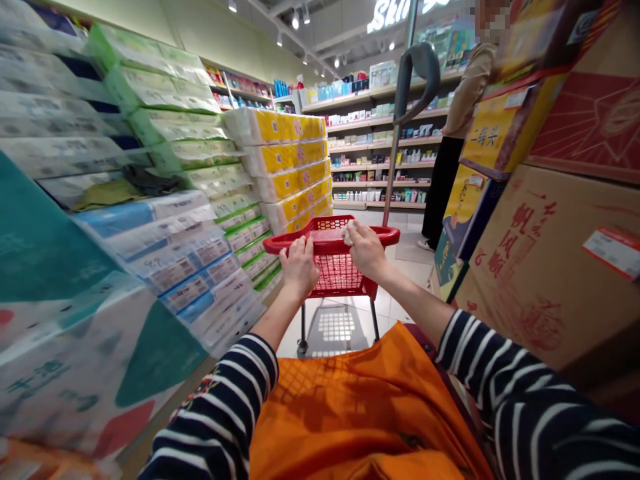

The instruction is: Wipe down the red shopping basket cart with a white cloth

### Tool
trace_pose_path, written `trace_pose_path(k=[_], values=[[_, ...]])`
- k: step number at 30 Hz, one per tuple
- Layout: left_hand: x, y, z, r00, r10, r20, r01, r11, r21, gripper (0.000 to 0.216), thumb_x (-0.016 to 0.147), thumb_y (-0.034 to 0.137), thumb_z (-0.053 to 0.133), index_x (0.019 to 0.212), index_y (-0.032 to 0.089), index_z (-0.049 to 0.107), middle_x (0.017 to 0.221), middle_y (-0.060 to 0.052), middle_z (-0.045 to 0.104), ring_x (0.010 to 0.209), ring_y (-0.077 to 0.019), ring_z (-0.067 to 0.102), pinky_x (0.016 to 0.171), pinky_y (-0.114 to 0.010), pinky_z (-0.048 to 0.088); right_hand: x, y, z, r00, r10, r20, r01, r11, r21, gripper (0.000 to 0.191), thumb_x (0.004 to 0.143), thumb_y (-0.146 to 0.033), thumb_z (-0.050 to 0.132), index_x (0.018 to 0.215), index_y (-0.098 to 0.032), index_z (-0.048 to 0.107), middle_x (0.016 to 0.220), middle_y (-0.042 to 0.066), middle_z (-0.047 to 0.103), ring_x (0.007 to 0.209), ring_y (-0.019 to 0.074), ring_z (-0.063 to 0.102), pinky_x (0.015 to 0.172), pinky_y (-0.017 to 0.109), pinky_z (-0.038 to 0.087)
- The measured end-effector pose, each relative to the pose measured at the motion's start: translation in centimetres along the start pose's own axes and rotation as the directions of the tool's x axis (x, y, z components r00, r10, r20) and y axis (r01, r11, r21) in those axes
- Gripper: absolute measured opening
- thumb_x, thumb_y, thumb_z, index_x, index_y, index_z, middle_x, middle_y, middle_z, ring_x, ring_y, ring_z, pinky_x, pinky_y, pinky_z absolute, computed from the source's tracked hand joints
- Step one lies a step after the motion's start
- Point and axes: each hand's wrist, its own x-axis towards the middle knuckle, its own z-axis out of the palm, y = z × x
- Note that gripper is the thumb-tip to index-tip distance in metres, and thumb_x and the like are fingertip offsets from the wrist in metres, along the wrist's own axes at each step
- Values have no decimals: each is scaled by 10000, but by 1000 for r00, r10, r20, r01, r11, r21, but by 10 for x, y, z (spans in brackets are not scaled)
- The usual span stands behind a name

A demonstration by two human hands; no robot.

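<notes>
A red plastic shopping cart [336,275] with mesh sides stands in the aisle in front of me, on dark legs with small wheels. My left hand [300,263] curls its fingers over the near left part of the cart's rim. On the right part of that rim, my right hand [369,252] presses a small crumpled white tissue or cloth [348,232] against the plastic. A metal pole with a grey loop handle [431,73] rises behind the cart's right side. The inside of the basket is mostly hidden by the rim and my hands.
Stacked tissue packs [175,260] line the left, with yellow-and-white packs [293,167] farther on. Cardboard cartons [560,267] and yellow boxes [493,133] crowd the right. A person [465,100] stands beyond them, near product shelves [380,143]. An orange apron [360,413] covers my lap.
</notes>
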Motion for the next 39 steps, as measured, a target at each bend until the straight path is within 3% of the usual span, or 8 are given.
trace_pose_path(k=[6, 13, 20, 23, 26, 29, 35, 39], values=[[-1, -3, -2, 999, 47, 16, -47, 999, 13, 602, 778, 251, 458, 1367, 143, 393, 1434, -108, 419, 1303, -236, 369, 1076, -466, 249, 4, -25, 7, 993, -122, -1, 122, 992, 22, 386, 854, -233, 489, 1214, -132, 584, 1373, 131, 469, 1270, 281, 383, 1077, 460, 308], [1, -11, 4, 997, -22, 72, 20, 999, 27, 630, 768, 229, 435, 1386, 130, 361, 1467, -100, 367, 1355, -229, 301, 1107, -536, 188, 2, 9, -10, 997, 71, -7, -72, 995, -64, 357, 884, -188, 438, 1190, -115, 607, 1353, 163, 483, 1220, 295, 447, 1028, 457, 352], [-1, -5, 1, 995, -23, 94, 18, 998, 54, 657, 762, 211, 425, 1406, 132, 329, 1486, -100, 329, 1376, -230, 266, 1112, -561, 165, 16, -32, 12, 998, -59, -12, 59, 998, 8, 337, 908, -181, 405, 1154, -160, 635, 1332, 118, 521, 1237, 259, 426, 1047, 446, 336], [0, -10, 1, 995, -20, 100, 15, 998, 58, 645, 767, 180, 401, 1407, 139, 331, 1484, -96, 335, 1373, -221, 274, 1116, -563, 151, 15, -18, 6, 997, -81, 19, 81, 997, 0, 333, 901, -189, 422, 1157, -154, 632, 1335, 116, 517, 1213, 253, 455, 1034, 418, 358], [-1, -10, 2, 994, -19, 104, 15, 999, 47, 655, 763, 179, 411, 1411, 139, 327, 1488, -96, 327, 1376, -222, 268, 1120, -553, 150, 11, 6, -6, 1000, 13, 24, -12, 999, -36, 343, 883, -177, 436, 1167, -138, 624, 1338, 126, 510, 1192, 265, 477, 1023, 415, 373], [-1, -6, 2, 994, -28, 105, 23, 999, 40, 674, 756, 206, 445, 1415, 150, 320, 1496, -96, 312, 1383, -231, 252, 1120, -542, 160, 11, 7, -8, 996, 87, 11, -86, 994, -68, 348, 871, -159, 443, 1169, -126, 620, 1339, 134, 505, 1191, 275, 474, 1026, 420, 366], [-2, -5, -1, 992, -24, 122, 18, 999, 47, 690, 747, 224, 472, 1419, 191, 318, 1503, -76, 300, 1389, -252, 231, 1108, -570, 173, 18, -45, 15, 996, -92, 9, 93, 996, -19, 332, 906, -162, 405, 1157, -144, 622, 1336, 122, 511, 1243, 240, 429, 1048, 395, 347], [-2, -12, -1, 992, -23, 122, 17, 999, 50, 685, 761, 247, 490, 1423, 235, 315, 1498, -45, 318, 1385, -291, 224, 1099, -604, 156, 14, -29, 12, 986, -164, 12, 164, 986, 23, 335, 901, -177, 420, 1175, -166, 612, 1343, 108, 509, 1231, 232, 447, 1038, 401, 367]])
